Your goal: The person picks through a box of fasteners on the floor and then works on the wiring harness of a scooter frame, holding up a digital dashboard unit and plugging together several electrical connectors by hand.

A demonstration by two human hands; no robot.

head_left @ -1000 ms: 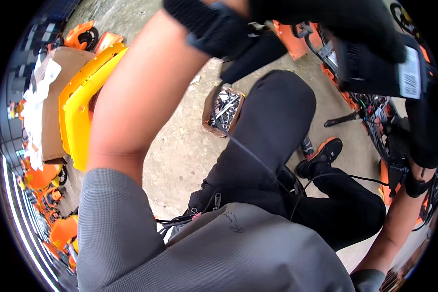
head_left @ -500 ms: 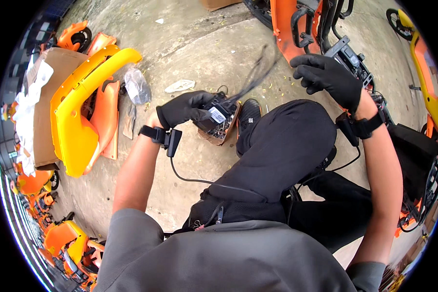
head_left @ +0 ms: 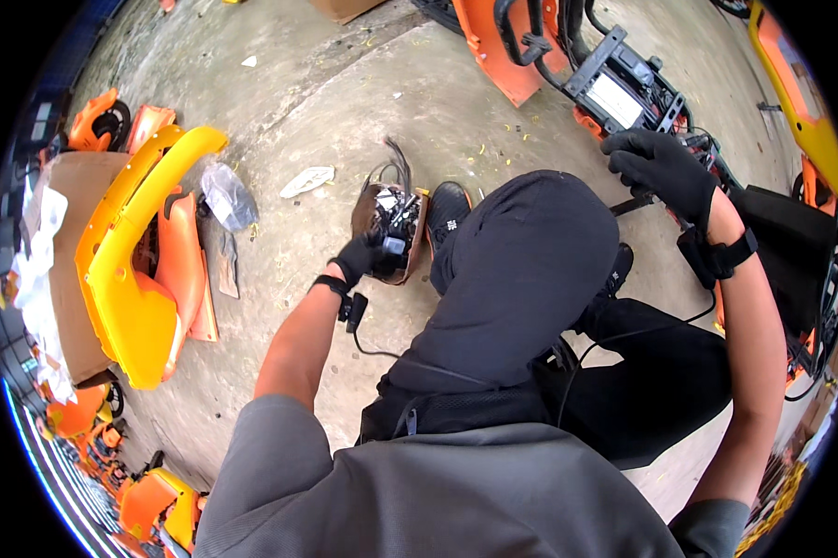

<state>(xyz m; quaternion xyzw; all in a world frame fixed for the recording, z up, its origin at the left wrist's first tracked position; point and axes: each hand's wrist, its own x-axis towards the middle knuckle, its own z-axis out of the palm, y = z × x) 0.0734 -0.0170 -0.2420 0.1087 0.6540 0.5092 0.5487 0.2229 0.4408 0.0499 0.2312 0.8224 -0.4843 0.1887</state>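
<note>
My left hand [head_left: 359, 256], in a black glove, reaches down to a small cardboard box [head_left: 415, 223] of metal hardware. Its fingers close on a black box-shaped module with a pale label [head_left: 394, 246]. Black wires [head_left: 398, 160] stick up past the far side of the cardboard box; whether they all belong to the module cannot be told. My gloved right hand [head_left: 661, 172] hovers beside a vehicle frame [head_left: 624, 88] on the right. Its fingers are loosely curled and a little apart, with nothing visible between them. A short dark bar [head_left: 631, 205] shows just below that hand.
Yellow [head_left: 121, 279] and orange body panels [head_left: 182, 256] lie on the left by a large cardboard sheet [head_left: 77, 251]. A clear plastic bag [head_left: 228, 197] and a white scrap [head_left: 307, 180] rest on the concrete floor. My shoe [head_left: 448, 212] stands against the hardware box.
My left hand has lowered the wired module from above into the hardware box. The right hand stays near the frame, its fingers somewhat more curled. The whole view has shifted.
</note>
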